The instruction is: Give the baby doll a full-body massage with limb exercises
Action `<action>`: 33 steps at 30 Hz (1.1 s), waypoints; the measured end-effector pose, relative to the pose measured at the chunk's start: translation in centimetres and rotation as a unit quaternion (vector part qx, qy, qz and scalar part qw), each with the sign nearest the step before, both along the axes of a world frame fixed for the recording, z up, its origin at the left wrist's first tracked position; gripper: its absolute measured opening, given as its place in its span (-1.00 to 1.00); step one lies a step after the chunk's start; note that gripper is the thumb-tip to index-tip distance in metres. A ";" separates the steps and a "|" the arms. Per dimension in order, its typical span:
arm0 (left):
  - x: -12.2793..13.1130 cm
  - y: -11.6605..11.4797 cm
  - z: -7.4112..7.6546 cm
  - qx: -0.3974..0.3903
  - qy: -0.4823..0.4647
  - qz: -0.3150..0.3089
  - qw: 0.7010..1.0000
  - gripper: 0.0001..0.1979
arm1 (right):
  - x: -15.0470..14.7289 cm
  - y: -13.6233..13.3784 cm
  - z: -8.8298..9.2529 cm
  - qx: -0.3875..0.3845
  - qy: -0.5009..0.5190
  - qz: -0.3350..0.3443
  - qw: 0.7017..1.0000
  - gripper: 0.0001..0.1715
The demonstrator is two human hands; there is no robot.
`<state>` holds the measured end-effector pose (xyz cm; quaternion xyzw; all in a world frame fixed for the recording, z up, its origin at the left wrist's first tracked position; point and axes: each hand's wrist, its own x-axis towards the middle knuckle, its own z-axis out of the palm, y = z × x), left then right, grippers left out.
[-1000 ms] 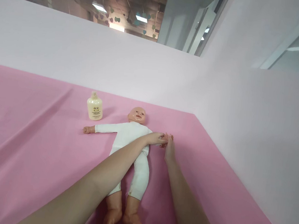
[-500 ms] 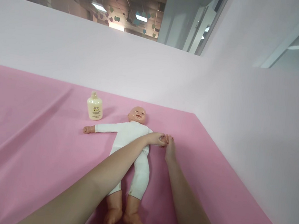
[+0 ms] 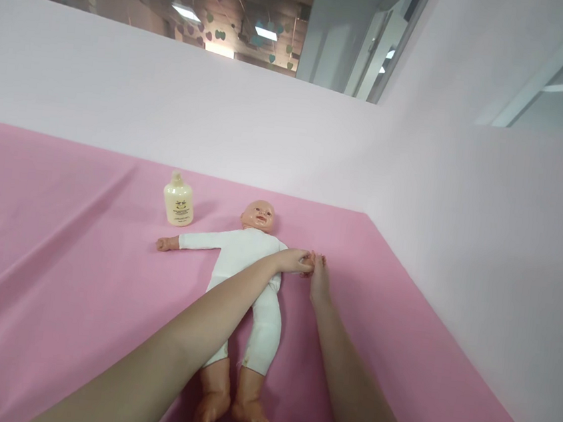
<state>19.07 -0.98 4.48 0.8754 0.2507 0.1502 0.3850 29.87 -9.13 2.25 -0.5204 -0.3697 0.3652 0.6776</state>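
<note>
A baby doll (image 3: 264, 333) in a white body suit lies on its back, head away from me, one arm stretched out to the left. My left hand (image 3: 292, 260) reaches across its body and is closed around the doll's other arm near the wrist. At the doll's hand, my right hand (image 3: 320, 281) has its fingers closed on the small plastic fingers. The doll's forearm on that side is mostly hidden by my left hand.
A cream-coloured pump bottle (image 3: 178, 205) stands upright left of the doll's head. Pink cloth (image 3: 81, 250) with a long fold covers the surface. White walls (image 3: 173, 92) rise behind and at the right, with a window (image 3: 262, 7) above.
My right hand has shifted very slightly left at the doll's hand. My left hand keeps its hold; the doll's body and the bottle stay in place.
</note>
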 end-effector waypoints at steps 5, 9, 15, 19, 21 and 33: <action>0.1 -0.1 0.1 -0.007 -0.006 -0.015 1.000 -0.74 | 0.2 0.4 -0.3 -0.018 0.028 -0.012 0.999 -0.26; 0.0 -0.4 0.3 0.001 -0.007 -0.027 1.000 -0.72 | 0.3 0.6 -0.4 -0.017 0.007 -0.003 1.000 -0.38; 0.0 -0.4 0.3 0.027 0.023 0.000 0.999 -0.66 | 0.5 0.6 -0.5 -0.028 0.042 0.002 0.999 -0.31; 0.1 -0.3 0.1 0.018 0.002 -0.010 1.000 -0.66 | 0.5 0.6 -0.7 -0.018 0.045 0.008 0.999 -0.33; 0.1 -0.2 0.0 0.021 -0.006 -0.020 1.000 -0.68 | 0.5 0.6 -0.7 -0.020 0.043 -0.002 0.999 -0.35; 0.5 0.4 -1.0 0.013 -0.079 0.021 0.997 -0.48 | 0.0 0.3 -0.2 0.002 0.047 0.012 0.999 -0.31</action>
